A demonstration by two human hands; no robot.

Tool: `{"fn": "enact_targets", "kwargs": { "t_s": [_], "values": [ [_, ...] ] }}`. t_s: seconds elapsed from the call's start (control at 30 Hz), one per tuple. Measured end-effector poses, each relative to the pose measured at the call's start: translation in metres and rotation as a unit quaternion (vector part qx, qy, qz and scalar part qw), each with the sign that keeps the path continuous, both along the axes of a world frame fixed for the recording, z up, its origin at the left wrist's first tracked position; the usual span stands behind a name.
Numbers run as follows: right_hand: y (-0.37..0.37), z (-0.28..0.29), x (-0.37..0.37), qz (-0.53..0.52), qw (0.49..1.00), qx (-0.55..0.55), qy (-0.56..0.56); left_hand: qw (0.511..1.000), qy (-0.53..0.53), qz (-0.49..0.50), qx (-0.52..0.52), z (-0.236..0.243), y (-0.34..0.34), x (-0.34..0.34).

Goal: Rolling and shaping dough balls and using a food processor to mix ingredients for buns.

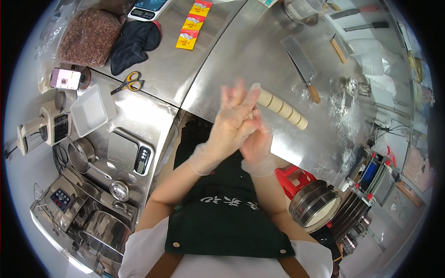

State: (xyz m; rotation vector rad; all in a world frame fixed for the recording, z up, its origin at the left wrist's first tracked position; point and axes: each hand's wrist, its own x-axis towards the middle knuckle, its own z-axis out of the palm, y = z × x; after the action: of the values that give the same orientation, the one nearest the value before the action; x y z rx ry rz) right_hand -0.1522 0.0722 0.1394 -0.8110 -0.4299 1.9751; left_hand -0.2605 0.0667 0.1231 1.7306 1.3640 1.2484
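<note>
nearer than the cleaver [301, 62], the cut dough row [282, 109] slants far-left to near-right, tabletop [320, 139] steel between it and the near edge, while left of the cleaver the left hand [228, 124], loosely spread, gripping nothing visible, touches the right hand [261, 139], whose grip i cannot tell.

Head view, one entry. Type: wide fisheye, left one of a side-by-side pair worn on the head. Station: above the person's chest, the apron [227, 229] filling the lower middle. Aim: steeply down and forward. Range: near; the left grip [226, 127] and right grip [260, 142] at about mid-frame, forearms [168, 191] entering from below. Coverage: metal desk [252, 51] across the top and down both sides, pale wall [24, 104] at far left. Orientation: upright, unmirrored. Distortion: straight edges bowing toward a round, dark border.
</note>
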Motion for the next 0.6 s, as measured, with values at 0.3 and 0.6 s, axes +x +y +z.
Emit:
{"fn": "enact_targets", "kwargs": {
  "t_s": [0.3,0.6],
  "values": [
    [-0.011,0.02,-0.028,-0.108,0.993,0.014,-0.053,0.958,-0.234,-0.11,-0.124,-0.008,-0.004,-0.012],
    [-0.003,-0.01,-0.007,0.043,0.994,-0.097,0.011,0.95,-0.223,-0.158,-0.154,-0.022,0.001,-0.032]
  ]
}}
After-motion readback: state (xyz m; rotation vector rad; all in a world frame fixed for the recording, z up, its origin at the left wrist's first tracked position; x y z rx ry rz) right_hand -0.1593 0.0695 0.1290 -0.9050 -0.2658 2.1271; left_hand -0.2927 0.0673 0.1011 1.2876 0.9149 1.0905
